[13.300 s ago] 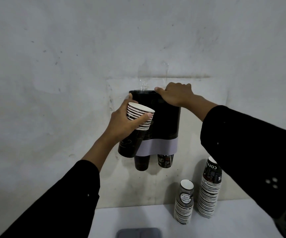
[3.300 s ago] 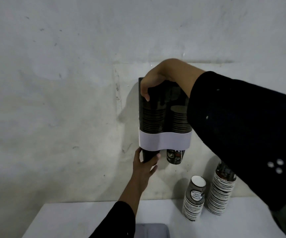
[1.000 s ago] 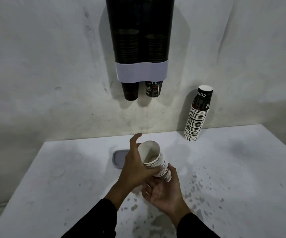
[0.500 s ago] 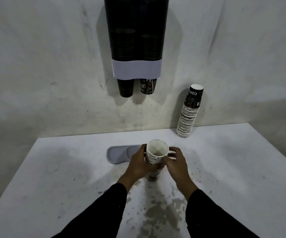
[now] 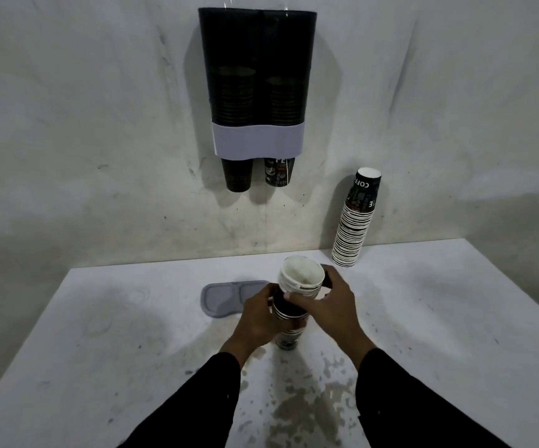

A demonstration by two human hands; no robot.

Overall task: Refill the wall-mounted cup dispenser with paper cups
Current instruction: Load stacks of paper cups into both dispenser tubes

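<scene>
As before, both hands on cup stack [image 5: 294, 305]

Both black-sleeved arms reach forward, left hand [image 5: 256, 320] and right hand [image 5: 329, 307] gripping with curled fingers.

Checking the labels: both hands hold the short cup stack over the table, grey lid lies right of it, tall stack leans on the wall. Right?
One error: the head view shows the grey lid lying left of the short cup stack, not right. The rest holds: left hand and right hand hold it over the table, and the tall stack leans on the wall.
</scene>
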